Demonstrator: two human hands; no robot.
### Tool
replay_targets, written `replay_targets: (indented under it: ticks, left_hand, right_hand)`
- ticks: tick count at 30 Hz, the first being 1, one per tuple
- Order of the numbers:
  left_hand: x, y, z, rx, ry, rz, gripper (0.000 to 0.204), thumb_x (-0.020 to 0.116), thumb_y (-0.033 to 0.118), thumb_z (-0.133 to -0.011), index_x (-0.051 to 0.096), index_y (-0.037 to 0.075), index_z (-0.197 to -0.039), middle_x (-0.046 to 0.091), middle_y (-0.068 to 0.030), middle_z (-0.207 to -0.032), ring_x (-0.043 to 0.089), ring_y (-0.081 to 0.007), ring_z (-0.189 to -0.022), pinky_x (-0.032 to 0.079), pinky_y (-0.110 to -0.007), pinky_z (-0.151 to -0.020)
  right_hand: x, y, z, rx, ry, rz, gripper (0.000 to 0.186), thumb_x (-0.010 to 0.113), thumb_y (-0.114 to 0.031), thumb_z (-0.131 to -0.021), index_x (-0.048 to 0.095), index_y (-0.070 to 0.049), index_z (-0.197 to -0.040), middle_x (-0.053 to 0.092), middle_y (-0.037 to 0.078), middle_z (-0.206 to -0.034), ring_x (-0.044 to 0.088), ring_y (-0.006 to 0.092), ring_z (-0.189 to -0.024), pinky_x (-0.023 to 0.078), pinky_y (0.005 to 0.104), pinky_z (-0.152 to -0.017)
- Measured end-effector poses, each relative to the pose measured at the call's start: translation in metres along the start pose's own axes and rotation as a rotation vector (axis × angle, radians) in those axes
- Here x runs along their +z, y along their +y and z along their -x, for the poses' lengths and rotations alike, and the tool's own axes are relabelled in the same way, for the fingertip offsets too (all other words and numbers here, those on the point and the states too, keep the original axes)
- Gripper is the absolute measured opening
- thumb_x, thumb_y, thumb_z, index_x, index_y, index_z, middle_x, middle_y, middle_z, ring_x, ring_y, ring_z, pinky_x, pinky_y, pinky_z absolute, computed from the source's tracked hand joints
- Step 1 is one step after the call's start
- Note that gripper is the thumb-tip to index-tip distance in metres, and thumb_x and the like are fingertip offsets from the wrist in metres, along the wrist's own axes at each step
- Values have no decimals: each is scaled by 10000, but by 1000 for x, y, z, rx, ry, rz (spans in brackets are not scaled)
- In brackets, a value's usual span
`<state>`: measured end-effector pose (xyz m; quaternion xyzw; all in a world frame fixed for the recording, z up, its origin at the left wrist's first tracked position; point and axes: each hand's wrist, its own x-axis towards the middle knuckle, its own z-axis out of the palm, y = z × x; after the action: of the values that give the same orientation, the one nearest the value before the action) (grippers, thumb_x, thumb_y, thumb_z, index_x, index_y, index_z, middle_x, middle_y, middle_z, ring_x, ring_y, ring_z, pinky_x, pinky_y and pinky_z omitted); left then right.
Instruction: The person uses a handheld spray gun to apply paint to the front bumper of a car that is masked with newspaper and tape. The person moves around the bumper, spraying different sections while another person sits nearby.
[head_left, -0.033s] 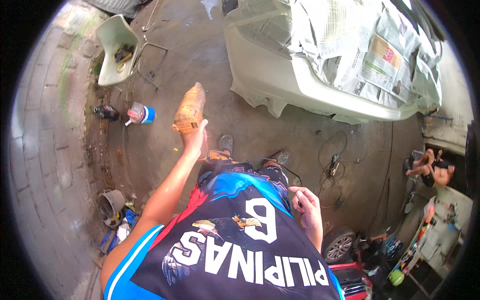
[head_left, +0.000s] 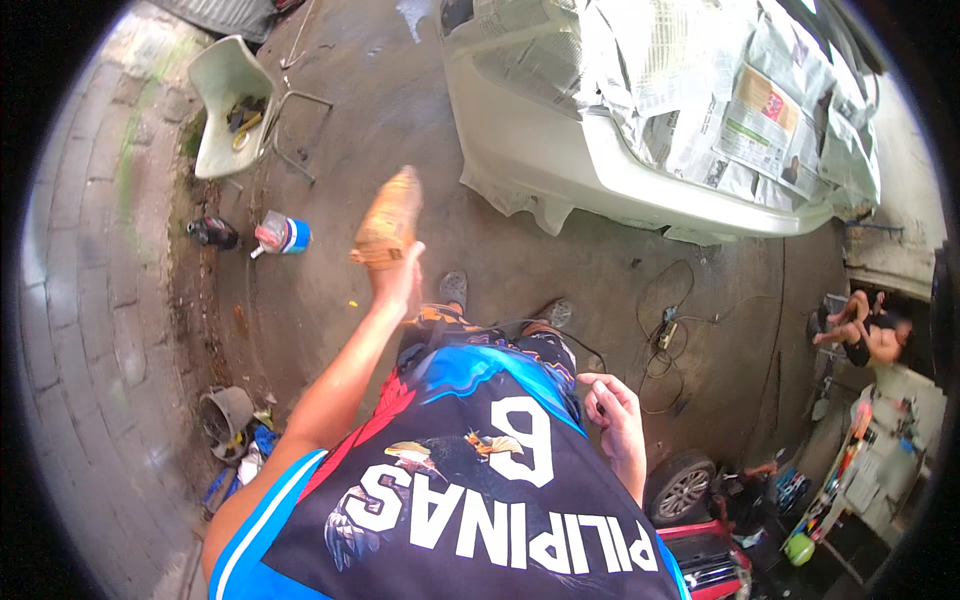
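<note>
Brown bundle (head_left: 388, 218): compared with the earlier frame, it sits a little further right along with the left hand (head_left: 398, 285), at about the same height in view; the right hand (head_left: 615, 415) lies practically where it was.
Left hand: closed about the lower end of the bundle, thumb along the right side; the other fingers are mostly hidden, so I cannot tell how tightly they press.
Right hand: near the right hip, fingers curled in toward the thumb; something small and dark shows there, but I cannot tell whether it is pinched.
Bundle's tip: points away from the body, above the floor (head_left: 430, 150); since only one end is gripped, a loose hold could let it tip or drop.
Shoes (head_left: 453, 288): almost below the bundle, so a fall could land on a foot.
Cords (head_left: 664, 335): loosely looped on the floor to the right; a step that way could snag a foot.
Blue-and-white tub (head_left: 293, 235): left of the bundle, well apart; a wide swing could knock it over.
White bumper (head_left: 640, 175): ahead to the right, newspaper (head_left: 680, 90) above it; a careless knock could mark it.
</note>
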<state>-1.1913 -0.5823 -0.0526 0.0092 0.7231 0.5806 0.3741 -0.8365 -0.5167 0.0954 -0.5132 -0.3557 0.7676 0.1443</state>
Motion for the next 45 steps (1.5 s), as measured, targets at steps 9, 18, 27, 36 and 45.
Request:
replay_targets:
  ticks: [9, 18, 27, 36, 45]
  left_hand:
    - [92, 38, 37, 788, -1000, -523, 450, 764, 315, -774, 602, 16, -1068, 649, -78, -1024, 575, -208, -1059, 456, -353, -909]
    - [34, 73, -2, 264, -374, 33, 205, 690, 224, -806, 536, 115, -727, 480, 37, -577, 463, -72, -477, 394, -244, -461]
    - [-12, 105, -17, 104, -688, 172, 178, 696, 168, -775, 538, 86, -785, 505, 3, -583, 497, -95, -465, 405, -244, -445]
    - [-48, 105, -100, 249, -168, 372, 242, 628, 210, -813, 508, 112, -627, 482, 9, -543, 449, -99, -449, 387, -245, -475]
    - [-40, -57, -81, 472, -574, -713, 576, 822, 202, -571, 567, -31, -1032, 646, -108, -990, 618, -227, -967, 500, -364, -822]
  right_hand:
    - [42, -5, 15, -147, 20, -21, 268, 550, -156, -928, 599, 42, -1102, 478, -41, -641, 369, 32, -530, 266, 181, -495]
    - [-17, 68, -18, -353, 433, -33, 211, 621, -152, -902, 640, -17, -1063, 508, -61, -669, 403, 19, -563, 269, 174, -504]
    - [-44, 151, -63, -762, 850, 342, 407, 686, -27, -823, 567, -39, -1211, 510, 19, -1063, 456, 72, -741, 410, 210, -679]
    - [-94, 203, -65, -472, 983, 914, 507, 672, 53, -687, 592, -80, -1169, 500, 64, -1053, 459, 139, -649, 428, 281, -627]
    - [-119, 267, -60, 83, 1047, 944, 189, 581, -70, -683, 702, -49, -827, 692, 169, -831, 663, 340, -816, 508, 414, -748]
